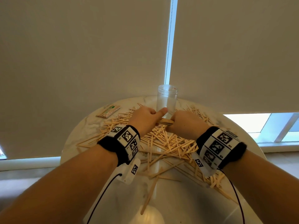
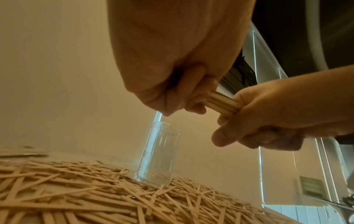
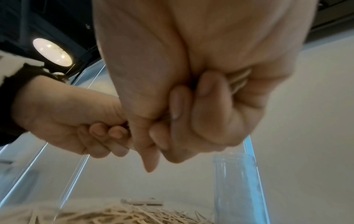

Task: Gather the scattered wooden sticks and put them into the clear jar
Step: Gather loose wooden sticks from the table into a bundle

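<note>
the round marble table fills the lower part of the head view, set against drawn roller blinds with a strip of daylight between them. across the table's far half lies a wide litter of loose wooden sticks, crossing one another in every direction, a few straying toward the near edge. the clear jar stands upright at the back of the table with its mouth open, sticks lying around its base; i see nothing inside it from the left wrist view. to its left, near the far rim, lies a flat packet of something i cannot read. my forearms reach in from below, each wearing a black wristband with printed marker squares and a thin cable trailing off. my left hand and right hand meet just in front of the jar, raised above the pile. both are clenched around the same small bundle of sticks, held roughly level between them; my left thumb points out toward the jar. in the left wrist view the bundle shows as a tight stack bridging the two fists.
</note>
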### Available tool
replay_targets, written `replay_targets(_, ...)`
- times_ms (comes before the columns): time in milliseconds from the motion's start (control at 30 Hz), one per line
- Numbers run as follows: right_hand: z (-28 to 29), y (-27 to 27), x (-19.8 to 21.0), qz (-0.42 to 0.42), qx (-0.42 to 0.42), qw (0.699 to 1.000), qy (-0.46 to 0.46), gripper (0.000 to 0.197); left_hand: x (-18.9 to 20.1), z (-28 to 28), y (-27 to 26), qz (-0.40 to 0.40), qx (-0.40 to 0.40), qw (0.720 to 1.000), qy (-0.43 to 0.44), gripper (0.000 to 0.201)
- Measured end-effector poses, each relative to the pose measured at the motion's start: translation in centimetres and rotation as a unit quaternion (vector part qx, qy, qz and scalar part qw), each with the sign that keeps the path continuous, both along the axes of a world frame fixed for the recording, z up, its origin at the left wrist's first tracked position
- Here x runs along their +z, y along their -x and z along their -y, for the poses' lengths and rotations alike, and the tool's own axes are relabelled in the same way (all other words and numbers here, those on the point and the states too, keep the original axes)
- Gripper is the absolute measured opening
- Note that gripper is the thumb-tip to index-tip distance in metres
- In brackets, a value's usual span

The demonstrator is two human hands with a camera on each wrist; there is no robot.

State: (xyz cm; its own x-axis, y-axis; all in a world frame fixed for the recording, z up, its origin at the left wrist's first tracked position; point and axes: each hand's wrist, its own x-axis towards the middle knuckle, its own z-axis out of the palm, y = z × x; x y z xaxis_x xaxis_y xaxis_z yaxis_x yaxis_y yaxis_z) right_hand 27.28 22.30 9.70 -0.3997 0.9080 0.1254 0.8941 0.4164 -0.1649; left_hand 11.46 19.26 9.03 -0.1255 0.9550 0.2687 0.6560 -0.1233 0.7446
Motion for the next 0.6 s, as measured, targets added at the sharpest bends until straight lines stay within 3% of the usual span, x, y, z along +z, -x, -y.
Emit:
replay_targets(67, 0.5, -0.5, 0.3, 0.005, 0.013, 0.999, -0.033, 0.018, -0.3, -0.4, 0.3, -0.009, 0.033, 0.999, -0.002, 0.062)
replay_targets(167, 0.7, -1.0, 0.6, 0.029, -0.001, 0.990, -0.140, 0.017, -0.9, -1.2, 0.7, 0.081, 0.058, 0.995, 0.027, 0.054)
replay_targets(267, 0.7, -1.0, 0.7, 0.045, 0.017, 0.983, -0.175, 0.028, -1.1, -1.5, 0.1, 0.169, 0.026, 0.983, 0.064, 0.049)
replay_targets(433, -0.4, -1.4, 1.0, 0.065, 0.084, 0.986, -0.125, 0.073, 0.2, -2.7, 0.0, 0.171, -0.016, 0.980, 0.105, 0.045)
replay_targets(533, -2.3, -2.5, 2.8, 0.042, 0.063, 0.993, -0.090, 0.077, 2.2, -4.9, 0.4, 0.237, -0.042, 0.957, 0.158, 0.059)
replay_targets(600, -4.6, -3.3, 4.7, 0.025, 0.013, 0.996, -0.079, 0.081, 3.7, -6.9, 0.8, 0.305, -0.021, 0.939, 0.160, 0.054)
